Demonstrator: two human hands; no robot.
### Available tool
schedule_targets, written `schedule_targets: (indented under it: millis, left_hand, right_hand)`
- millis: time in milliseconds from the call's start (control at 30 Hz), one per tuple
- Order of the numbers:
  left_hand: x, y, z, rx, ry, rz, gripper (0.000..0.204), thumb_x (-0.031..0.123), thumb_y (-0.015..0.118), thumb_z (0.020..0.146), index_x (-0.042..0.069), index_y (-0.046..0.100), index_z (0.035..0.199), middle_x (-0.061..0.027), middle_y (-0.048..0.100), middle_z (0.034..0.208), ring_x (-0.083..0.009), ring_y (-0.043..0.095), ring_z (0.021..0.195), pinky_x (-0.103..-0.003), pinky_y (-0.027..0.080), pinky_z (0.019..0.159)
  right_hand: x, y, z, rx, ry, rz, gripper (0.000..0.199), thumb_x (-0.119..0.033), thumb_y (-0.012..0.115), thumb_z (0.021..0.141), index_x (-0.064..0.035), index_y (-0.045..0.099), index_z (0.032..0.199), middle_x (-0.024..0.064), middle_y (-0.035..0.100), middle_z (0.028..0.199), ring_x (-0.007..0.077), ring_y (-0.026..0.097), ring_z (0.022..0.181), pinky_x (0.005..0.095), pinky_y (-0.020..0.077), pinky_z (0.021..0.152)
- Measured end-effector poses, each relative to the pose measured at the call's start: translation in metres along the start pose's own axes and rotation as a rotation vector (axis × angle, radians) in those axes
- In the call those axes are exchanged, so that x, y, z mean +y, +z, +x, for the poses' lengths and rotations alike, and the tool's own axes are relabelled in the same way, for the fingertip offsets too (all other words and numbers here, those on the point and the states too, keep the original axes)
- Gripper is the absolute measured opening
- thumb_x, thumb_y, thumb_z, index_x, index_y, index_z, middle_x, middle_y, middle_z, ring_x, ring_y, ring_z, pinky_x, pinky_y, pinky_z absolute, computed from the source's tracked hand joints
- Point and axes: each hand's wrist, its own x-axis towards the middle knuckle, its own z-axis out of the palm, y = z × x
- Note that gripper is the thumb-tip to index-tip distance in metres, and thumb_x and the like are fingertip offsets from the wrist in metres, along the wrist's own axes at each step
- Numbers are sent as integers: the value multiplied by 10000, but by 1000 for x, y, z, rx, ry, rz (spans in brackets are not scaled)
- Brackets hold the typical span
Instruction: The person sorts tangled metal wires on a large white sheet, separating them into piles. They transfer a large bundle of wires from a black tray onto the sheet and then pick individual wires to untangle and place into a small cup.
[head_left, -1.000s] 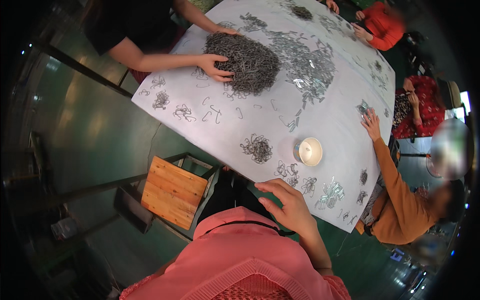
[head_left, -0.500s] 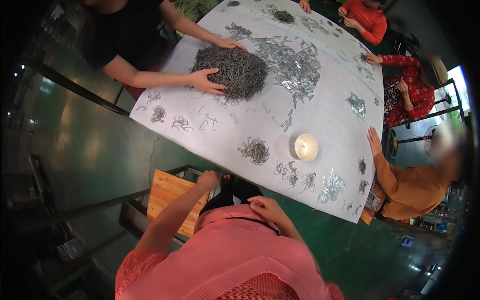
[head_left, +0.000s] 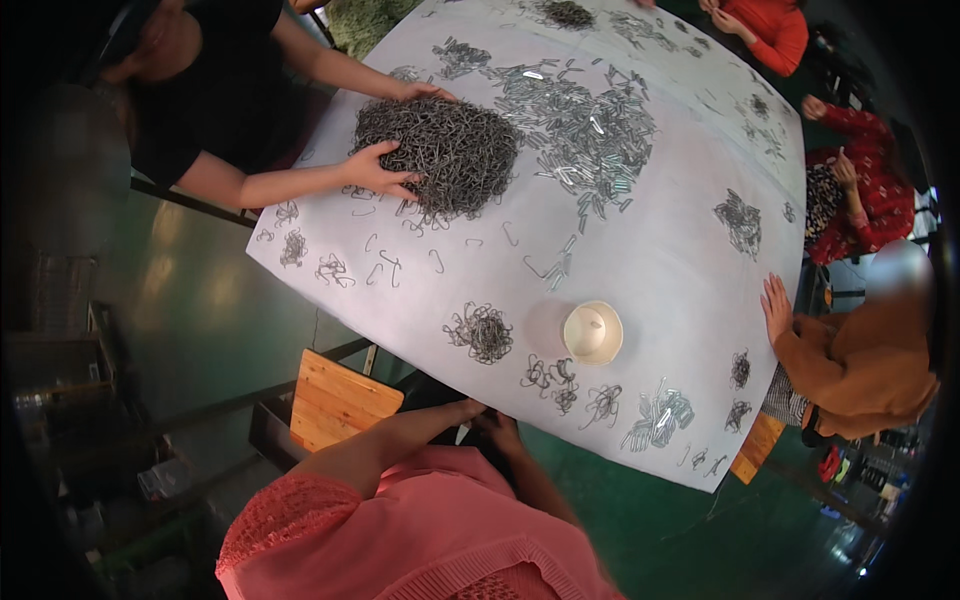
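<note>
Both of my arms reach down to the near edge of the white-covered table. My left hand is at that edge, its fingers mostly out of sight. Close beside it, my right hand is in shadow just below the edge, and its fingers cannot be made out. On the tabletop nearest to them lies a small heap of bent wire hooks. A pale paper cup stands to the right of this heap. Loose clusters of hooks lie in front of the cup.
Across the left corner, a person in black has both hands on a large hook pile. Shiny metal strips spread beyond. Another person's hand rests on the right edge. A wooden stool stands at my left.
My hands have moved from beside my lap forward to the table's near edge, close together. My view has shifted with my body. The person in black still holds the big pile.
</note>
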Motion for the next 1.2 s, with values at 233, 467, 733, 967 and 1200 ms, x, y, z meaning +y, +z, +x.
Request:
schedule_targets:
  millis: [233, 467, 733, 967, 1200]
  left_hand:
    - [9, -9, -11, -100, -76, 91, 435, 341, 434, 895, 92, 558, 1230, -197, 548, 1240, -353, 573, 1067, -440, 469, 900]
    - [-4, -43, -9, -128, -40, 197, 409, 310, 433, 894, 91, 564, 1214, -199, 554, 1226, -365, 576, 1044, -448, 470, 887]
    - [-37, -86, -21, -125, 57, 302, 381, 276, 432, 893, 91, 570, 1196, -202, 561, 1209, -379, 578, 1018, -456, 470, 873]
    - [-77, -124, -39, -3, 239, 417, 358, 246, 431, 892, 91, 576, 1180, -205, 567, 1194, -391, 581, 996, -464, 470, 860]
    - [-162, -150, -60, 62, 346, 247, 288, 145, 492, 821, 55, 604, 1072, -251, 595, 1050, -420, 583, 935, -467, 478, 825]
  right_hand:
    - [30, 13, 14, 69, -240, 72, 528, -271, 723, 791, 13, 526, 1190, 128, 621, 1091, 245, 596, 981, 346, 460, 858]
    - [22, 36, 34, 223, -351, 126, 512, -272, 766, 743, 19, 565, 1113, 146, 623, 1051, 260, 577, 980, 371, 456, 856]
    - [3, 73, 41, 283, -310, 71, 425, -208, 754, 752, 21, 587, 1068, 139, 625, 1024, 259, 576, 958, 371, 452, 846]
    - [11, 102, 63, 417, -131, -439, 389, -307, 670, 780, -49, 623, 1067, 216, 631, 1039, 382, 600, 978, 446, 469, 836]
    - [47, 118, 90, 633, -93, -690, 193, -286, 588, 835, -171, 685, 956, 121, 674, 924, 319, 651, 839, 418, 512, 742]
